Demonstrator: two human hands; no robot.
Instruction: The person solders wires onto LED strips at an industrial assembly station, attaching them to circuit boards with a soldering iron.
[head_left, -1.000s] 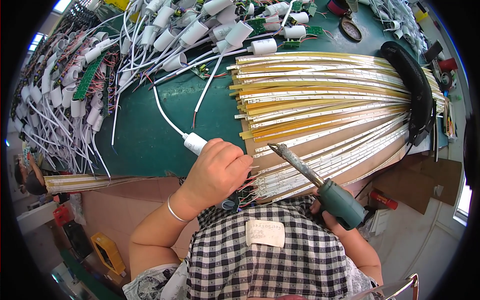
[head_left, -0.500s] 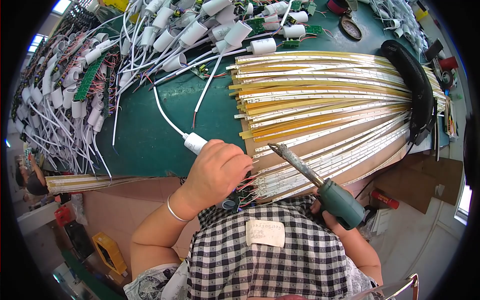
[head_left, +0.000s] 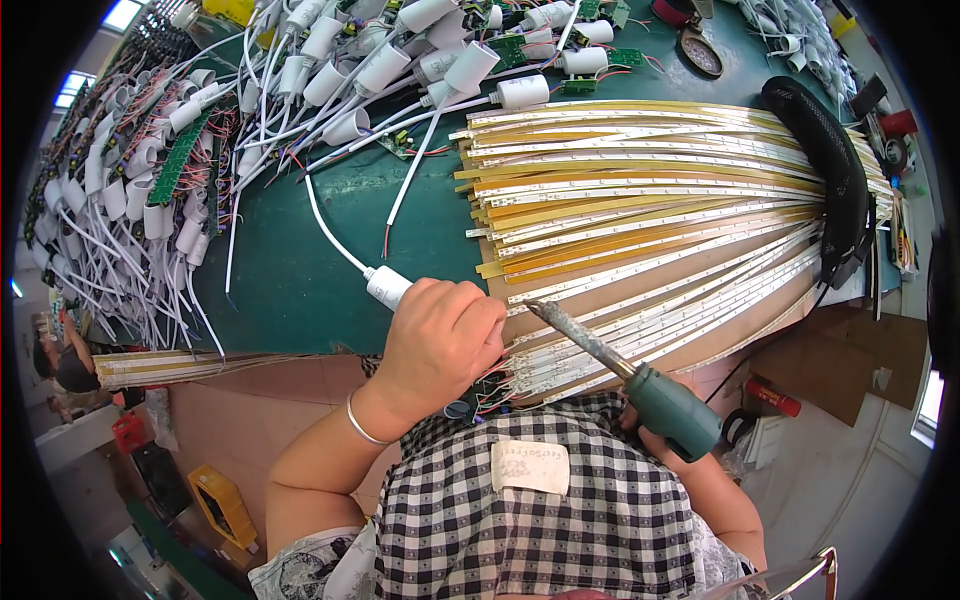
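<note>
A cap heap (head_left: 157, 219) lies ahead and left of the left hand (head_left: 445, 335). A cap (head_left: 387, 287) juts from its left side, pinched in bunched fingers. Strips (head_left: 640, 188) spread to its right; the iron (head_left: 645, 388), gripped by the right hand (head_left: 657, 449), points toward it.

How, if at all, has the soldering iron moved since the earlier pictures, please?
Yes, slightly: judged against the white strips, the soldering iron has shifted left and lower in the view.

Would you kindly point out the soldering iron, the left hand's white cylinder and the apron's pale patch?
Soldering iron (head_left: 662, 402): head view, green handle.
White cylinder (head_left: 387, 287): head view, uncovered side.
Pale patch (head_left: 530, 468): head view, centre.
</note>
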